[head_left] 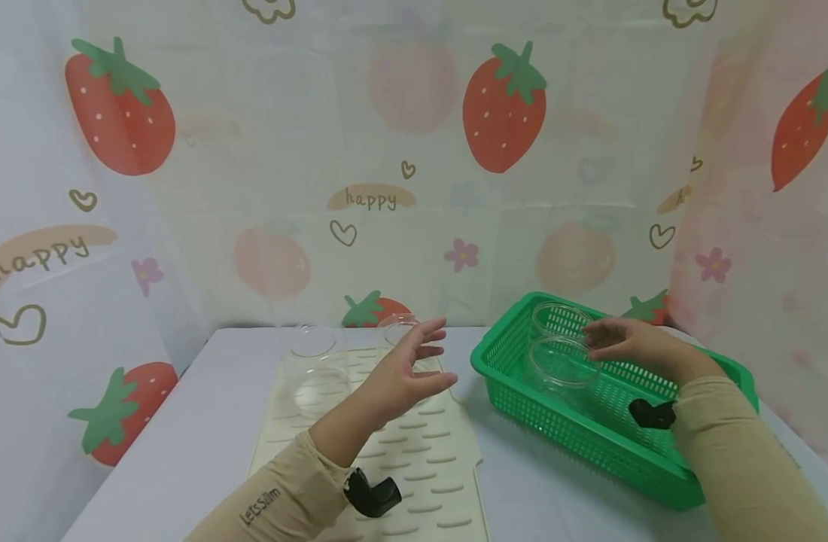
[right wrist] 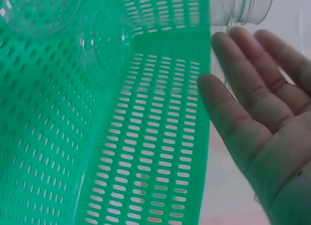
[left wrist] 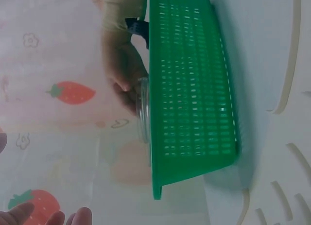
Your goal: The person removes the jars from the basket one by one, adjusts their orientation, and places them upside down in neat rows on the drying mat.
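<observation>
Two clear round jars [head_left: 564, 369] stand side by side at the far left end of the green basket [head_left: 576, 444]. Just right of their rims is my right hand [head_left: 634, 346], fingers loosely extended with nothing held. In the right wrist view, those fingers [right wrist: 250, 89] are beside the basket wall, close below a jar [right wrist: 248, 6]. My left hand [head_left: 403, 373] hovers over the cream ridged mat [head_left: 427, 467], fingers spread, nothing in its grasp. Left of it, two more clear jars [head_left: 319, 391] are on the mat. Behind its fingers, another clear rim [head_left: 399, 324] is partly hidden.
White cloth covers the table [head_left: 184, 421], with the mat left of the basket. A strawberry-patterned curtain [head_left: 414, 150] encloses the back and sides. Each wrist wears a small black camera mount, the left one [head_left: 373, 493] above the mat and the right one [head_left: 651, 414] over the basket.
</observation>
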A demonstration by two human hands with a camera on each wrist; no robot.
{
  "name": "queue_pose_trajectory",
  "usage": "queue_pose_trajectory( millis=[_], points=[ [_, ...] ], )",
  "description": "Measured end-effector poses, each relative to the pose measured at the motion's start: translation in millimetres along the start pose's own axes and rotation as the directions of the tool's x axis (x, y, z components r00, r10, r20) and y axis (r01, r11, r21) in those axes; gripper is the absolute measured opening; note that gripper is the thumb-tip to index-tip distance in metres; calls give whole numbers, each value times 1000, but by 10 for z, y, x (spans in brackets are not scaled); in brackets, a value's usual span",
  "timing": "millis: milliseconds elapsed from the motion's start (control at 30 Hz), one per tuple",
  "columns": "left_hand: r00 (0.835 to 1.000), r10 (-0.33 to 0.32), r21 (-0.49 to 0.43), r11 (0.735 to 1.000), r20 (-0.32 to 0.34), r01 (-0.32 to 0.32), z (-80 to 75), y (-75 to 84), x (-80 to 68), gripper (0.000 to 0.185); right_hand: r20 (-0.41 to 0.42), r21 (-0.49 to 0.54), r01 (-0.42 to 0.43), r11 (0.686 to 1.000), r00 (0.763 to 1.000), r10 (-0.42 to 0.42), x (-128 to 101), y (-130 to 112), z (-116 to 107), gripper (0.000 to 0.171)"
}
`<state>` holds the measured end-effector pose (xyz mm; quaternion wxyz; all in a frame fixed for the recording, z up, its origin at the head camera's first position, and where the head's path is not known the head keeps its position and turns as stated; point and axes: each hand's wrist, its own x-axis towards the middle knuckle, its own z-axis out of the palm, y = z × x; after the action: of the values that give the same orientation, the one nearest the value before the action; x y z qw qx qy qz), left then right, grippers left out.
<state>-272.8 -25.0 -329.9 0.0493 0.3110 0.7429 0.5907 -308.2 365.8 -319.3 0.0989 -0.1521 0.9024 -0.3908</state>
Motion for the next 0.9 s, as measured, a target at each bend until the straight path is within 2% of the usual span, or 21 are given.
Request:
queue_pose_trajectory(
  millis=[167,467,633,900],
  points=[
    [1000,3,-5,1000,4,-3,4,-21,2,72,88,8,-21,1000,996,20,-54,27,-12,64],
    [1000,10,-9,1000,1,-10,-1,-49,-12,71,213,143,26,989,975,-57,-1,130,77,71],
    [1000,11,-5,1000,11,-11,-7,-52,-16,71,223,155,36,987,972,-71,53,156,116,76],
    [1000,6,2,1000,10,-6,-4,-54,-21,71,197,116,18,993,980,-40,103,77,170,72]
  ],
)
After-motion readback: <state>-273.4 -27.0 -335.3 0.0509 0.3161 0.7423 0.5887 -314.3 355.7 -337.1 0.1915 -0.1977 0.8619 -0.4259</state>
